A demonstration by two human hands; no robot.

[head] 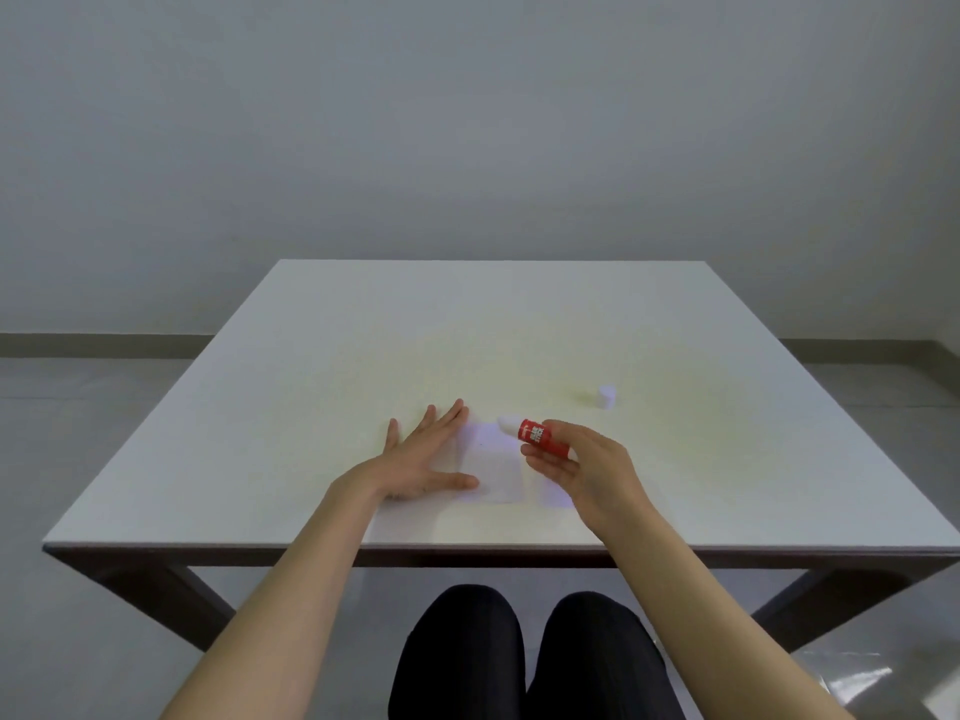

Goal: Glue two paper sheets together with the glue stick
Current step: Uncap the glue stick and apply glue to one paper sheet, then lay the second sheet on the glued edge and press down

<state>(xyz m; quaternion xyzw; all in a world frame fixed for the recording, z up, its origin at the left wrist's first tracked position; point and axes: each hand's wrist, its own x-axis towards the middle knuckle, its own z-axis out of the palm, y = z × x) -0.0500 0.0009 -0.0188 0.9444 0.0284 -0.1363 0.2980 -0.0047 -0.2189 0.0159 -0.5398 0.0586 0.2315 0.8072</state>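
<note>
A small white paper sheet [491, 467] lies flat on the white table [311, 356], hard to tell apart from the tabletop. My left hand [423, 457] rests flat with spread fingers on the sheet's left side. My right hand [582, 467] holds a red glue stick [543, 435], uncapped, its white tip pointing left over the sheet's upper right corner. A second pale sheet [558, 498] seems to lie under my right hand, mostly hidden. The white cap [606, 397] stands on the table to the right, farther away.
The table's near edge runs just in front of my knees [519, 652]. A grey wall and floor lie beyond the table. Something shiny sits on the floor at the lower right [878, 683].
</note>
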